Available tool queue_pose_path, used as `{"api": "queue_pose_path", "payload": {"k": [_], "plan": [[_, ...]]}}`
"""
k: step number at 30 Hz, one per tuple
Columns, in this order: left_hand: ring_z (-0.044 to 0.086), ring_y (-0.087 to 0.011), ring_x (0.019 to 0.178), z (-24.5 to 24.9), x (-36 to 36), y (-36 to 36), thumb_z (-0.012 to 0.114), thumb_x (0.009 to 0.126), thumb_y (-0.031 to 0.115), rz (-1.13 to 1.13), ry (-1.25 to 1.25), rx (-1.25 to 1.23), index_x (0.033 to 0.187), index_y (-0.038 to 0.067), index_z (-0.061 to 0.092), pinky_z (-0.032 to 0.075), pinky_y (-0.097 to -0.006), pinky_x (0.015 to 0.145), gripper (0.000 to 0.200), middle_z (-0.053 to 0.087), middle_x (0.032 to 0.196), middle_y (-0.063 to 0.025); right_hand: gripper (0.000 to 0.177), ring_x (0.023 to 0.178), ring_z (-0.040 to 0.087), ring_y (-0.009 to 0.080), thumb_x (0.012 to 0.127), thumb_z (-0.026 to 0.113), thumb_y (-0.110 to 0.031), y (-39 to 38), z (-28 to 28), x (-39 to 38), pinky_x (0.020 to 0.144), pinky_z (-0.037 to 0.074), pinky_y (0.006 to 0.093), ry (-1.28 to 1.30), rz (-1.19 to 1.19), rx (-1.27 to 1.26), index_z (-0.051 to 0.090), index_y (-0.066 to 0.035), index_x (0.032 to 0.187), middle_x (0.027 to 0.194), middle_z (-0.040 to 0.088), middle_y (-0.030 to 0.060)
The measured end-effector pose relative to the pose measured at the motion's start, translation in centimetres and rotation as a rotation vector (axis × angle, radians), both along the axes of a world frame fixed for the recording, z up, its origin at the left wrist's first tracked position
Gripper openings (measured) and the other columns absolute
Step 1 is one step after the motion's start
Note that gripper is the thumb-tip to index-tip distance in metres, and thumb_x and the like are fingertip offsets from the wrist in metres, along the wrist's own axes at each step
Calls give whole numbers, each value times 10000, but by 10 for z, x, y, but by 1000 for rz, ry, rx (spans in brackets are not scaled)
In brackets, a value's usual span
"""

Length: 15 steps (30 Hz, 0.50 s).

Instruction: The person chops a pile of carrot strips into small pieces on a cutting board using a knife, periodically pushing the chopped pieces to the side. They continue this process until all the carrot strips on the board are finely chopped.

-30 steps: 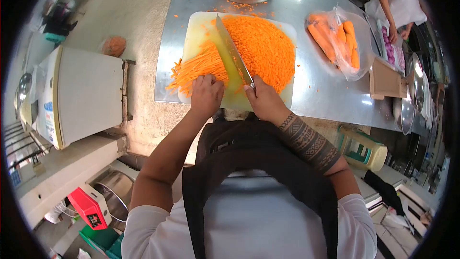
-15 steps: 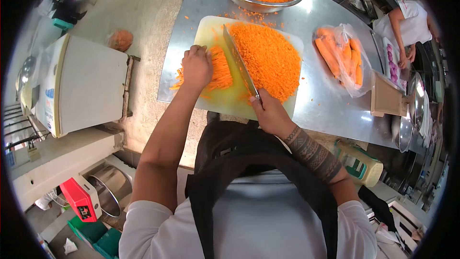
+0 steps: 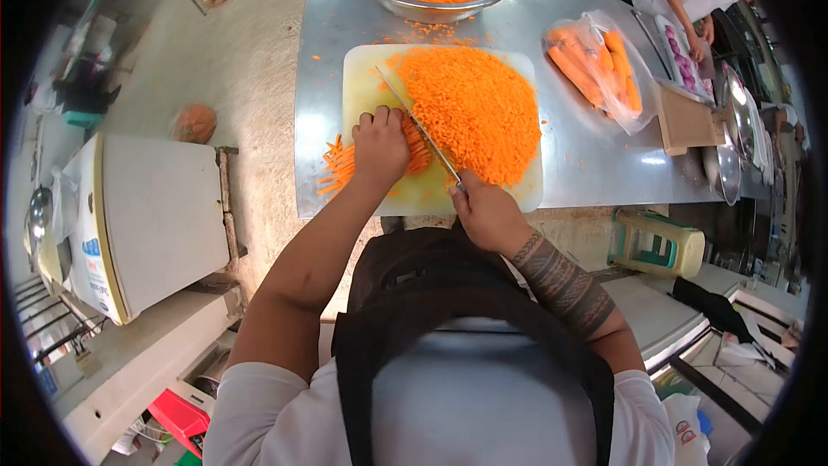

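My left hand point(image 3: 382, 145) is closed over a bundle of carrot sticks point(image 3: 336, 164), its fingers curled down near the blade. Loose stick ends poke out on the left. In my right hand point(image 3: 492, 213) is the handle of a kitchen knife point(image 3: 423, 132). The long blade runs up and left between the sticks and a big heap of finely diced carrot point(image 3: 470, 108). Both carrot piles rest on a white cutting board point(image 3: 360, 78), stained yellow in places. Some sticks under my left palm are hidden.
Beyond the board stands a metal bowl point(image 3: 431, 12) of diced carrot on the steel table point(image 3: 586, 168). A plastic bag of whole carrots point(image 3: 595, 69) lies to the right. Further right, a co-worker's hands point(image 3: 697, 41) are by a tray of purple pieces point(image 3: 677, 52). A white chest point(image 3: 164, 220) stands left.
My left hand has shifted right over the carrot sticks, close against the knife. The blade has also moved slightly left across the board. The whole view has turned and shifted somewhat.
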<state>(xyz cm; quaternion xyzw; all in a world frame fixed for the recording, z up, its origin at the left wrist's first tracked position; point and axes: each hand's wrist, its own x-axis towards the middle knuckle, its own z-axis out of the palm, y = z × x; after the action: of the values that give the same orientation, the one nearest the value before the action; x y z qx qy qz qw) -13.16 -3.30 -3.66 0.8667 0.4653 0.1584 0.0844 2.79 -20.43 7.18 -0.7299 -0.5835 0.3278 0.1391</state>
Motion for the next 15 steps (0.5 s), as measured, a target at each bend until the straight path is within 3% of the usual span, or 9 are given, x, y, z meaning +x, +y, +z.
{"api": "queue_pose_path", "payload": {"k": [5, 11, 15], "plan": [[586, -339, 1019, 0, 2, 0, 592, 905, 129, 10, 60, -5, 1217, 86, 669, 469, -506, 849, 325, 615, 1120, -104, 300, 833, 702, 498, 1087, 531, -287, -22, 66, -4, 761, 536, 605, -14, 6, -92, 548, 11, 1119, 832, 708, 276], [590, -341, 1020, 4, 3, -1, 598, 909, 124, 4, 18, -3, 1200, 94, 680, 469, -507, 840, 303, 621, 1117, -101, 303, 858, 700, 501, 1080, 550, -270, 18, -1, -7, 775, 536, 605, -23, -7, -8, 553, 32, 1108, 861, 704, 302], [589, -341, 1015, 0, 4, 0, 599, 903, 124, 16, 19, 18, 1170, 96, 683, 467, -509, 829, 281, 617, 1106, -102, 313, 868, 702, 502, 1082, 534, -273, 6, 63, -10, 787, 537, 606, -1, -6, -67, 561, 38, 1108, 890, 709, 309]]}}
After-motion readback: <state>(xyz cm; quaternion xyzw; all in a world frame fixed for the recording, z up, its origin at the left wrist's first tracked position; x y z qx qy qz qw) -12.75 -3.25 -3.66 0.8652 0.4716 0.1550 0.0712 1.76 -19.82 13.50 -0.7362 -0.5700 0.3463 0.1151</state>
